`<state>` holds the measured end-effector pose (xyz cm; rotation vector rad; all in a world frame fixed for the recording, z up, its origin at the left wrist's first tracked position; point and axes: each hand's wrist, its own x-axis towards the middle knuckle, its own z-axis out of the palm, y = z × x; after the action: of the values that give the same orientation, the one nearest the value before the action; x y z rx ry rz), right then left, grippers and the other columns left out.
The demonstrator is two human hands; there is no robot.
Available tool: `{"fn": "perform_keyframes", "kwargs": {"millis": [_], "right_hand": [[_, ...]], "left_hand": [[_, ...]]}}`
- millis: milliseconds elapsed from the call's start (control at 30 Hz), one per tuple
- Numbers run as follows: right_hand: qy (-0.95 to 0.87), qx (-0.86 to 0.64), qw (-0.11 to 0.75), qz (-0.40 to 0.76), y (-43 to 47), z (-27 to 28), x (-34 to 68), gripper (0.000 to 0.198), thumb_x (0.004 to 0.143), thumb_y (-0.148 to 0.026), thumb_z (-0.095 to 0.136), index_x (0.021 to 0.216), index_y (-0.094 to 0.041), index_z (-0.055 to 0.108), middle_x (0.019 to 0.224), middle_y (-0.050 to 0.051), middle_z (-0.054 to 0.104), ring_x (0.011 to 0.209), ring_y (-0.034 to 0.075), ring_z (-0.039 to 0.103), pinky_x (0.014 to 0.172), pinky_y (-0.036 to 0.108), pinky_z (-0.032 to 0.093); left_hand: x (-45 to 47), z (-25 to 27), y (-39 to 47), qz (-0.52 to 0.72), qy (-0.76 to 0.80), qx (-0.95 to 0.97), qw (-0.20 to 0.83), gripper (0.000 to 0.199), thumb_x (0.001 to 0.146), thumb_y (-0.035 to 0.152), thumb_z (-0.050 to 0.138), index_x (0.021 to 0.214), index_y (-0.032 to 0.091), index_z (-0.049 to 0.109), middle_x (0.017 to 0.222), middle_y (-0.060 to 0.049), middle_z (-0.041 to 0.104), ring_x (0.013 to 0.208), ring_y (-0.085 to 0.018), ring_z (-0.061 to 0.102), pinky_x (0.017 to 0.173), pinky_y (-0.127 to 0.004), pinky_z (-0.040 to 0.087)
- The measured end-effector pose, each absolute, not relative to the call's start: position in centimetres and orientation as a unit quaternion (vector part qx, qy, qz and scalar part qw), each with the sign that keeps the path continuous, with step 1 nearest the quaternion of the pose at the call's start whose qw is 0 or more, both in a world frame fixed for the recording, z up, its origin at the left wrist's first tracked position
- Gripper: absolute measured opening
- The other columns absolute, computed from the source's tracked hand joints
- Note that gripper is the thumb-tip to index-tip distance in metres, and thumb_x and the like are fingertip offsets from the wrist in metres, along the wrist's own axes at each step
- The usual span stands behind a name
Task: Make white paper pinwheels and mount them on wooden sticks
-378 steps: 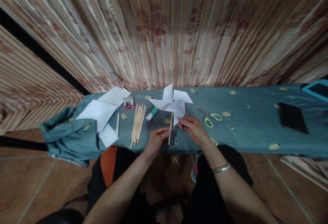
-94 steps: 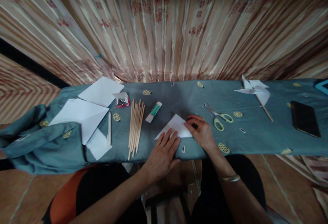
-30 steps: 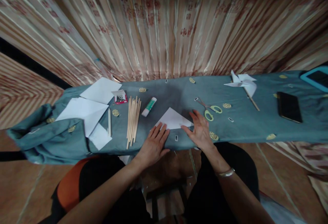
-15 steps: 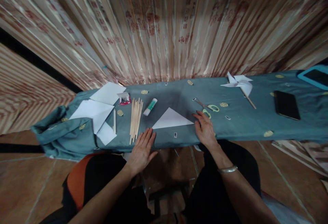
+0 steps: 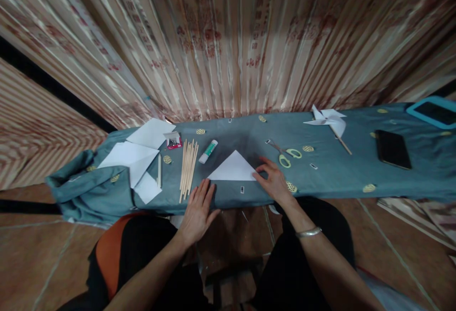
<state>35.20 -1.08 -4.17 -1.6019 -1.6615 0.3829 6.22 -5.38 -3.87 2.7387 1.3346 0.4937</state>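
Observation:
A white sheet of paper (image 5: 233,167), folded into a triangle, lies on the cloth with its long edge toward me. My left hand (image 5: 198,211) rests open at the table's front edge, fingers stretched out and fingertips at the triangle's left corner. At the opposite corner my right hand (image 5: 273,180) has its fingers bent round the paper's tip, thumb against it. Just beyond the paper are a glue stick (image 5: 208,151) and a pair of scissors (image 5: 285,153) with light green handles. A bundle of thin wooden sticks (image 5: 188,168) lies left of them.
White paper pieces (image 5: 131,156) and a small open box (image 5: 173,140) lie on the left. To the right are a paper pinwheel (image 5: 329,120) on a stick, a dark phone (image 5: 394,149) and a blue-framed tablet (image 5: 434,111). A pleated curtain (image 5: 228,40) hangs behind the table.
My right hand has moved left from beside the scissors onto the paper's right corner, which it now covers. My left hand has stayed at the left corner. The view has shifted slightly.

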Motion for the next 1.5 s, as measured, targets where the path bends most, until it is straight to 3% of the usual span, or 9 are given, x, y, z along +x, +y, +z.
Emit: {"fn": "perform_keyframes", "kwargs": {"millis": [133,233,400,733,900,1000,1100,1300,1500], "right_hand": [[-0.615,-0.629,0.46,0.119,-1.3,-2.9,35.9,0.015,0.082,-0.035,0.061,0.075,-0.022,0.064,0.12,0.012,0.065,0.113,0.028,0.06,0.099,0.047,0.045],[-0.601,-0.634,0.484,0.042,-2.2,-1.3,36.1,0.012,0.083,-0.031,0.061,0.075,-0.022,0.062,0.13,0.013,0.058,0.12,0.028,0.055,0.102,0.049,0.042],[-0.692,-0.584,0.424,-0.026,-4.5,0.4,33.6,0.009,0.085,-0.021,0.058,0.076,-0.02,0.06,0.145,0.012,0.044,0.138,0.031,0.036,0.106,0.053,0.035],[-0.76,-0.548,0.347,0.038,-6.1,-0.2,30.9,0.012,0.087,-0.019,0.052,0.077,-0.021,0.058,0.142,0.012,0.048,0.139,0.029,0.035,0.103,0.051,0.038],[-0.776,-0.553,0.303,0.034,-5.9,0.0,32.2,0.021,0.09,-0.018,0.046,0.104,-0.019,0.062,0.148,0.016,0.041,0.142,0.031,0.027,0.104,0.053,0.034],[-0.787,-0.558,0.263,0.02,-5.5,-0.1,33.9,0.042,0.088,-0.006,0.039,0.121,-0.022,0.059,0.153,0.014,0.034,0.146,0.03,0.018,0.107,0.055,0.029],[-0.796,-0.556,0.24,0.013,-5.3,-0.6,35.4,0.047,0.089,-0.005,0.038,0.126,-0.025,0.058,0.156,0.013,0.029,0.147,0.031,0.013,0.108,0.056,0.026],[-0.8,-0.55,0.241,0.014,-5.9,-1.4,36.6,0.033,0.096,-0.017,0.041,0.116,-0.026,0.066,0.153,0.011,0.035,0.147,0.031,0.015,0.109,0.056,0.026],[-0.799,-0.537,0.262,0.069,-6.4,-1.7,37.1,0.03,0.097,-0.026,0.041,0.102,-0.023,0.07,0.143,0.011,0.051,0.14,0.03,0.035,0.106,0.054,0.036]], "left_hand": [[7.0,-3.2,-5.2,0.194,0.434,0.88,0.018,0.076,0.093,0.033,0.051,0.153,0.016,0.007,0.155,-0.023,0.028,0.146,-0.032,0.019,0.111,-0.055,0.03],[8.3,-2.2,-5.1,0.215,0.401,0.89,-0.013,0.073,0.093,0.028,0.052,0.152,0.015,0.011,0.154,-0.022,0.03,0.147,-0.031,0.017,0.112,-0.055,0.029],[10.9,-0.9,-4.8,0.245,0.346,0.902,-0.082,0.058,0.091,0.016,0.052,0.146,0.015,0.032,0.15,-0.02,0.039,0.148,-0.027,0.017,0.116,-0.05,0.023],[13.7,0.1,-1.7,0.228,0.348,0.907,-0.07,0.034,0.095,0.014,0.043,0.124,0.021,0.059,0.14,-0.011,0.054,0.143,-0.026,0.03,0.116,-0.06,-0.007],[13.7,-0.5,-0.1,0.246,0.329,0.912,0.008,0.02,0.094,0.018,0.051,0.096,0.023,0.07,0.11,-0.004,0.072,0.129,-0.025,0.05,0.115,-0.067,-0.003],[13.6,-0.9,0.0,0.254,0.305,0.917,0.028,0.02,0.094,0.017,0.051,0.097,0.022,0.07,0.104,-0.003,0.074,0.119,-0.023,0.059,0.116,-0.066,0.005],[13.2,-1.2,-0.4,0.248,0.281,0.925,0.06,0.021,0.095,0.017,0.049,0.1,0.021,0.069,0.106,-0.004,0.074,0.116,-0.02,0.061,0.117,-0.061,0.016],[11.4,-2.1,-1.2,0.258,0.29,0.915,0.106,0.021,0.096,0.019,0.049,0.103,0.021,0.069,0.107,-0.005,0.074,0.113,-0.02,0.063,0.115,-0.061,0.019],[10.0,-1.6,-2.1,0.244,0.307,0.91,0.136,0.023,0.096,0.021,0.049,0.107,0.023,0.069,0.108,-0.005,0.074,0.107,-0.019,0.064,0.11,-0.054,0.032]]}}
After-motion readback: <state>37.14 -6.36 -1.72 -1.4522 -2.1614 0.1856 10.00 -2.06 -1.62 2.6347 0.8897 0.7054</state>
